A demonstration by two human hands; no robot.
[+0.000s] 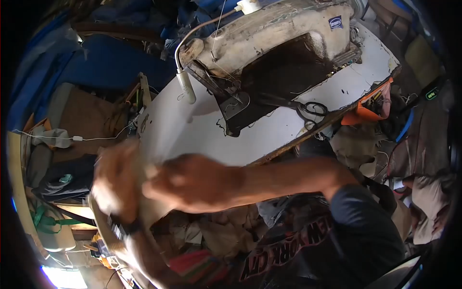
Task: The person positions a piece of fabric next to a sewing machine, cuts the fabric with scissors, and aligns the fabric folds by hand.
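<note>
By the tabletop (pixel 216 139), left hand (pixel 117 178) and right hand (pixel 192 183) seemingly grip cloth (pixel 152 208) between them.

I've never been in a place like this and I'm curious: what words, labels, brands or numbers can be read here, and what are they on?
"NEW YORK CITY": on the dark shirt.
Blue badge on the sewing machine: pale lettering, too small to read surely.
Green mark on something dark at far right: too small to read.
I can make out no numbers.
</note>
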